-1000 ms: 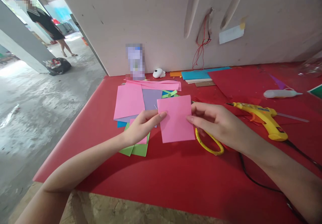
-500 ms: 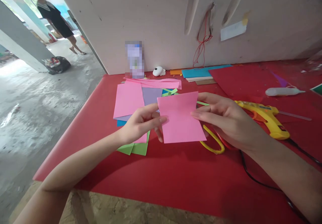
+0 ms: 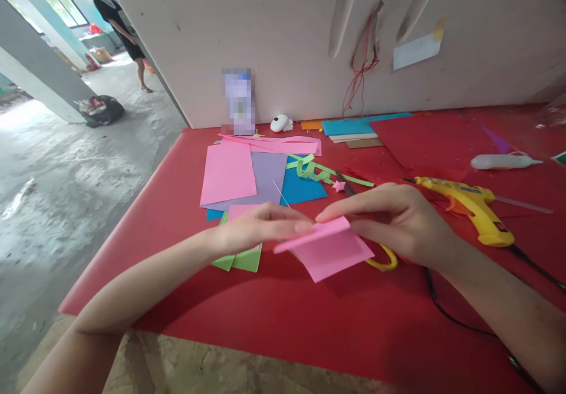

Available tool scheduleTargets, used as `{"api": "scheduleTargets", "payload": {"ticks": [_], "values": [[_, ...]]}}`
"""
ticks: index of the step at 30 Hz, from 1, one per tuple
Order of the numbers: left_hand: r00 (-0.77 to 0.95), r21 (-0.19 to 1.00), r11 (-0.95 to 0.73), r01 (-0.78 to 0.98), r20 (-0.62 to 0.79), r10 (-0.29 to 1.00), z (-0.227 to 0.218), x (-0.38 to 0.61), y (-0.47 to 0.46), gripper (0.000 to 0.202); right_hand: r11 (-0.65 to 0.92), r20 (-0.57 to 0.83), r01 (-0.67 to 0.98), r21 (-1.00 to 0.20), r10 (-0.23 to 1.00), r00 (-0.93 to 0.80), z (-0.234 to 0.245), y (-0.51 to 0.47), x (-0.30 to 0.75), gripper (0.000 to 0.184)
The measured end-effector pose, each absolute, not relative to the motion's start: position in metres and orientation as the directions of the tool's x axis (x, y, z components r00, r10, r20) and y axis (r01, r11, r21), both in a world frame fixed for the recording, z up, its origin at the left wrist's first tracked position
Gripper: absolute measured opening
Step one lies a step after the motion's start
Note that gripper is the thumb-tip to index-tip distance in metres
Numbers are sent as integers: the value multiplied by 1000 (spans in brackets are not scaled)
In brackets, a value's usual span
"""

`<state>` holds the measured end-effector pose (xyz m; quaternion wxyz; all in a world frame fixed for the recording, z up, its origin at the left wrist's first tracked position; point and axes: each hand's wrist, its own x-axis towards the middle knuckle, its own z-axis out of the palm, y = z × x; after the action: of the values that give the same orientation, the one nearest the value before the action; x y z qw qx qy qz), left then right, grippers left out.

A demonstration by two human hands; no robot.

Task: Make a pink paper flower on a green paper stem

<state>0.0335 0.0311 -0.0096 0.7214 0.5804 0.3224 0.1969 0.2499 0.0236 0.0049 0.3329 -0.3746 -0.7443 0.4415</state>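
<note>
A pink sheet of paper (image 3: 333,255) is held between both hands just above the red table, its upper edge bent over toward me. My left hand (image 3: 260,227) pinches the folded edge on the left, thumb on top. My right hand (image 3: 393,220) grips the same edge on the right with thumb and fingers. Behind the hands lie a curled green paper strip (image 3: 309,170) and a small pink paper star (image 3: 338,187). The yellow scissors handle (image 3: 387,259) is partly hidden under the sheet and my right hand.
A yellow glue gun (image 3: 480,211) with a black cord lies at the right. Pink paper (image 3: 227,173), purple paper (image 3: 269,179) and green paper (image 3: 247,258) lie at the left. A phone (image 3: 239,102) leans on the wall beside a white object (image 3: 280,124). A person (image 3: 119,25) stands far left.
The pink sheet was upright and flat; now it is lower, tilted, with its top edge bent over. Both hands have closed in along that edge. The person behind has moved right.
</note>
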Motion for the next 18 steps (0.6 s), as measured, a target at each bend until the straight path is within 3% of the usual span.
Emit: {"api": "scheduleTargets", "payload": {"ticks": [5, 10, 14, 18], "values": [[739, 928, 366, 65, -291, 607, -14, 41, 24, 33, 375, 192, 307, -875, 850, -491, 3, 22, 244, 20], [504, 966, 209, -152, -106, 857, -11, 45, 16, 27, 222, 135, 266, -938, 941, -311, 11, 16, 240, 26], [381, 996, 54, -69, -23, 924, -9, 44, 8, 27, 292, 188, 308, -905, 927, -325, 14, 6, 236, 6], [308, 998, -5, 63, -15, 951, -7, 45, 3, 31, 334, 249, 354, -874, 932, -264, 15, -3, 233, 8]]}}
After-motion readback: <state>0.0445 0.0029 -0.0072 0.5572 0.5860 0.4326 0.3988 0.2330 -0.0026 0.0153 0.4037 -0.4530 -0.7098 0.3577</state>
